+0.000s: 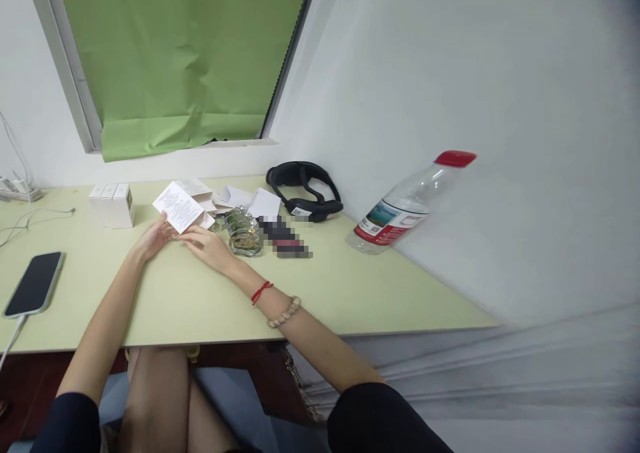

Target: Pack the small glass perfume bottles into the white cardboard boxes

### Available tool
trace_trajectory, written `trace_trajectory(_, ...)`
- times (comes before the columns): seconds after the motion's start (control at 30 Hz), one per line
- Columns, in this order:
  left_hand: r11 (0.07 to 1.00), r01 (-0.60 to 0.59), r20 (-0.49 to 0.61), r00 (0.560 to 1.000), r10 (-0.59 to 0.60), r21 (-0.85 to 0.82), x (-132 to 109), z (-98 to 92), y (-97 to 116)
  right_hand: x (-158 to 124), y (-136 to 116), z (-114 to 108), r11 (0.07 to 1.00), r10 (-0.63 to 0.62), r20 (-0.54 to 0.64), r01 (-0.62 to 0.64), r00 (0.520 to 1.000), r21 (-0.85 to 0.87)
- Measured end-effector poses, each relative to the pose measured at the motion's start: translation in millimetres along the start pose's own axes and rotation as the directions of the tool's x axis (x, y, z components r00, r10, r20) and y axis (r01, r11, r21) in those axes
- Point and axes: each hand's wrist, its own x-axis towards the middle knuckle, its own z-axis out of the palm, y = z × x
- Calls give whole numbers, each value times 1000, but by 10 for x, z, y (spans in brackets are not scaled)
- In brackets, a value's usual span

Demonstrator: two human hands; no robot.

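Note:
A white card with printed text (179, 206) is tilted up above the table. My left hand (153, 238) grips its lower left edge between thumb and fingers. Just below the card, my right hand (207, 246) has its fingers bent together near the lower corner; what they pinch, if anything, is hidden. Right beside this hand lie several clear, shiny packets or glass pieces (245, 230), too blurred to name. Behind the card are opened white papers or cartons (265, 204).
Small white boxes (111, 206) stand together at the left. A phone (35, 284) with a cable lies at the front left. A black headset (305, 190), a blurred dark item (285, 236) and a red-capped plastic bottle (395, 216) are to the right, by the wall.

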Motion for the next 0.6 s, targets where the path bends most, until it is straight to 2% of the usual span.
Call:
trace_trajectory(0.17, 998, -27, 81, 996, 22, 61, -32, 42, -16, 1, 84, 17, 999, 4, 1, -4, 1000, -50)
trace_trajectory(0.37, 990, -59, -62, 996, 68, 131, -27, 187, -50, 8, 175, 134, 996, -14, -27, 12, 1000, -89)
trace_trajectory(0.47, 985, -32, -78, 996, 46, 170, -38, 254, -44, 13, 189, 135, 996, 9, -18, -10, 1000, -87)
trace_trajectory(0.6, 982, -33, -83, 995, 49, 184, -53, 275, -31, 17, 201, 117, 998, 28, -65, -31, 997, -52)
